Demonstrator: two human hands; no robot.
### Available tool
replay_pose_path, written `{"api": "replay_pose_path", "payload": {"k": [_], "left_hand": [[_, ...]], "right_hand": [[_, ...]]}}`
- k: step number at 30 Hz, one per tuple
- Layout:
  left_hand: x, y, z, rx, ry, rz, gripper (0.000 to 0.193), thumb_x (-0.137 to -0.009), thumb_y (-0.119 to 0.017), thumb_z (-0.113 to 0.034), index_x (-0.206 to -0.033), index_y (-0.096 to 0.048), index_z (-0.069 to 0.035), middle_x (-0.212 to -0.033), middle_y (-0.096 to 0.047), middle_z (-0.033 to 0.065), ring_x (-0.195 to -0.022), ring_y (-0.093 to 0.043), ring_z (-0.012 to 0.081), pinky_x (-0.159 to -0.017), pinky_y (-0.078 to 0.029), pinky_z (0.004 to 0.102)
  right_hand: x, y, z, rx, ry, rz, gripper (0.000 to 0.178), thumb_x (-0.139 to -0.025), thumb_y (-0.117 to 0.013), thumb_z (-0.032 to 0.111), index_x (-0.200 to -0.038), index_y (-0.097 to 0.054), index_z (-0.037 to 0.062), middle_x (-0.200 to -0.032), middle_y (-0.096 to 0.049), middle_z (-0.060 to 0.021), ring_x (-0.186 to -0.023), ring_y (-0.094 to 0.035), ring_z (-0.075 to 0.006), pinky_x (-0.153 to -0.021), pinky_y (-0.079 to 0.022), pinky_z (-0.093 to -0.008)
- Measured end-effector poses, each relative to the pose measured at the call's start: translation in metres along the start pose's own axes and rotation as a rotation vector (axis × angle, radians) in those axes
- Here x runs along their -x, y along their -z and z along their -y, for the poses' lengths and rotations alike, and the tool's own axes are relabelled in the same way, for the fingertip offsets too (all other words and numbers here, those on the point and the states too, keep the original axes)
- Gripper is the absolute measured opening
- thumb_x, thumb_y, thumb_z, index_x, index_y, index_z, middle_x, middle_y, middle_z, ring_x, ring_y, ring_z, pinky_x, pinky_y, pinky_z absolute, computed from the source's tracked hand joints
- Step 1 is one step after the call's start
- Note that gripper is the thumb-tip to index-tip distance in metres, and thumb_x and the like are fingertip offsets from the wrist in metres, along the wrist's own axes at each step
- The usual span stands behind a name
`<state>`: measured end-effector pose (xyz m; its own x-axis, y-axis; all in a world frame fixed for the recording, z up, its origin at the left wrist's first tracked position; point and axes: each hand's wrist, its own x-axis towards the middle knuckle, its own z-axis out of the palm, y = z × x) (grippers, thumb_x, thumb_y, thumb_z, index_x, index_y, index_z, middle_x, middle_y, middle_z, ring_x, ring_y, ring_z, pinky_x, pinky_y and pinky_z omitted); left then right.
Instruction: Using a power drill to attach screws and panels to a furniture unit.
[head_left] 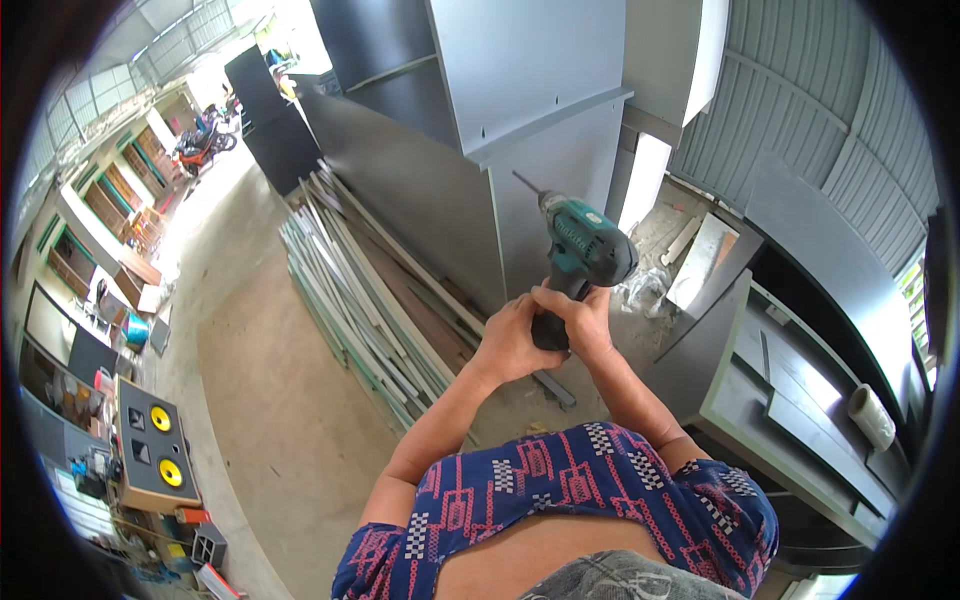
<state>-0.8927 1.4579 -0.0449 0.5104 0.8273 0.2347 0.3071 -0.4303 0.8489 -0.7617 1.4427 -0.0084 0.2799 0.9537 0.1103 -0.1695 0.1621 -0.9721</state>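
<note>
Teal-black plastic drill (pixel 585 240): gripped by left hand (pixel 508 338), right hand (pixel 587 318)
Slim metal bit (pixel 528 182): pointed toward grey panelled cabinet (pixel 540 70)

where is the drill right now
In the head view, just right of centre, the green-and-black drill is held in the person's left hand and right hand, in front of the grey cabinet.

One drill (pixel 585 245), two speaker cones (pixel 160 418)
</note>
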Motion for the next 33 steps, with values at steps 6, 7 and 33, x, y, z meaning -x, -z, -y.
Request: {"api": "replay_pose_path", "payload": {"k": [6,7,33], "left_hand": [[0.018,-0.008,0.017,-0.083,0.135,0.059,0.078,-0.053,-0.083,-0.029,-0.12,-0.056,0.0,-0.109,-0.065,0.0174,-0.103,-0.063,0.0331,-0.089,-0.05,0.0395],[0.02,-0.009,0.019,-0.108,0.123,0.034,0.079,-0.053,-0.083,-0.029,-0.121,-0.056,0.0,-0.108,-0.065,0.0172,-0.103,-0.064,0.0329,-0.089,-0.05,0.0395],[0.046,-0.016,0.03,-0.148,0.18,0.198,0.098,-0.056,-0.081,-0.036,-0.14,-0.044,-0.001,-0.114,-0.063,0.0142,-0.11,-0.06,0.0322,-0.093,-0.049,0.0421]], "right_hand": [[0.009,0.004,-0.031,-0.137,-0.164,-0.003,0.015,-0.07,-0.072,-0.003,-0.082,-0.063,0.0011,-0.071,-0.062,-0.0038,-0.063,-0.061,-0.0148,-0.061,-0.048,-0.0285],[0.01,0.004,-0.035,-0.136,-0.164,-0.005,0.015,-0.07,-0.072,-0.003,-0.082,-0.063,0.0011,-0.071,-0.062,-0.0038,-0.063,-0.061,-0.0148,-0.061,-0.048,-0.0285],[0.042,0.014,-0.057,-0.16,-0.356,-0.079,0.024,-0.066,-0.069,-0.009,-0.088,-0.063,0.0006,-0.08,-0.065,-0.0075,-0.073,-0.063,-0.0198,-0.071,-0.05,-0.032]]}}
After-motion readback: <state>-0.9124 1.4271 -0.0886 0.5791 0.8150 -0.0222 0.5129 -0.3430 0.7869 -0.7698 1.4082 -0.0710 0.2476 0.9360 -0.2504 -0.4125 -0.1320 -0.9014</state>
